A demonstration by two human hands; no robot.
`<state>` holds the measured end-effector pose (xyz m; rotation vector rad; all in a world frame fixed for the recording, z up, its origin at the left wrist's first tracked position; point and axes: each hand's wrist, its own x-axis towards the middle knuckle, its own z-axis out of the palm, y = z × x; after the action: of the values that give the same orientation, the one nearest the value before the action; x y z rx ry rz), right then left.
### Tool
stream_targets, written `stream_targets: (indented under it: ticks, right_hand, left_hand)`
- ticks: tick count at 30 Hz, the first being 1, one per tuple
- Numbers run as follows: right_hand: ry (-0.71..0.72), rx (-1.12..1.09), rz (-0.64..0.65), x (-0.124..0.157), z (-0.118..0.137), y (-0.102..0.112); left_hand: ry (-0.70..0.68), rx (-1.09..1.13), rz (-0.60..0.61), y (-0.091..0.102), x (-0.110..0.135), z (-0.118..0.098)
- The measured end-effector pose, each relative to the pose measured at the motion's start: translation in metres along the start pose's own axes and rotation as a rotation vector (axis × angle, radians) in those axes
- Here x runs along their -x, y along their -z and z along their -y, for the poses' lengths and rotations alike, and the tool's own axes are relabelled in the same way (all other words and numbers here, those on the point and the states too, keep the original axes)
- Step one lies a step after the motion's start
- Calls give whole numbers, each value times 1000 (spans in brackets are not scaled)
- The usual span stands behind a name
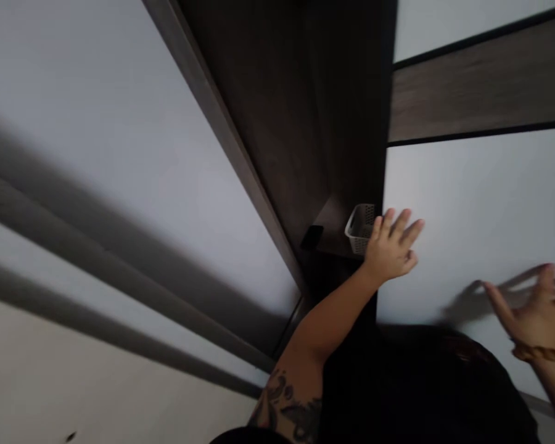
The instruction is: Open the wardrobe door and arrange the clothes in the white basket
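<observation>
Door [472, 203]: no txt I can read
Basket [358, 246]: no label legible to me
Black item [312, 237]: v. dim, can't read any nos.

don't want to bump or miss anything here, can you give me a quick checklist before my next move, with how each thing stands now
1. Left hand free: ok, fingers spread, nothing seen in it.
2. Right hand fully in view: not ok, the picture's right edge cuts off some fingers.
3. Either hand touching the white door: cannot tell; both appear in front of it.
4. Dark opening left of the white door uncovered: ok, its inside shows.
5. Basket seen whole: not ok, its right side is hidden.
6. Small black item left of the basket identified: cannot tell, too dark.
</observation>
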<state>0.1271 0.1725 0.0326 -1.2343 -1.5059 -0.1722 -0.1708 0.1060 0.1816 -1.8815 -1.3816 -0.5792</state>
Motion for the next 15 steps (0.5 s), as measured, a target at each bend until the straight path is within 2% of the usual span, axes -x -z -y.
stream_targets:
  ticks: [3,5,7,11,15]
  right_hand:
    - [230,-30,73,3,7,27]
    - [287,4,19,-3,11,41]
    - [304,79,-47,-17,4,55]
    - [181,225,-121,-58,-39,88]
    - [-88,230,-23,-88,-73,112]
  left_hand:
    - [12,41,-67,-1,10,4]
    - [42,42,-97,-2,13,12]
    - [76,53,-139,-4,13,19]
    - [131,101,-205,-10,11,29]
    - [247,156,-192,-10,16,32]
